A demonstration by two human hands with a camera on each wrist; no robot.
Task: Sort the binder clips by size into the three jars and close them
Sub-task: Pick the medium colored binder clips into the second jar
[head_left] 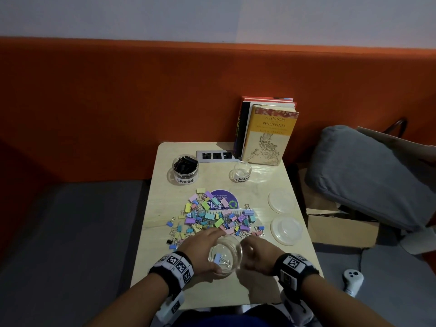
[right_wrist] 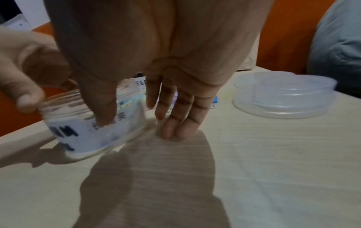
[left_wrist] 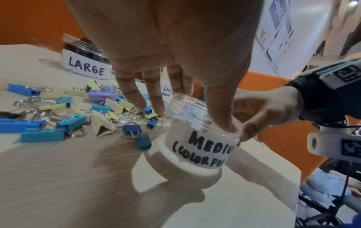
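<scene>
The clear MEDIUM jar stands near the table's front edge with a blue clip and a purple clip inside. My left hand grips it across the mouth, thumb on the near rim. My right hand holds its right side, thumb on the label, fingertips on the table. A pile of colourful binder clips lies just beyond. The LARGE jar holds black clips. The SMALL jar looks empty.
Two clear lids lie along the table's right side. Books and a socket strip stand at the back. A grey cushion and a cardboard box sit off the right edge.
</scene>
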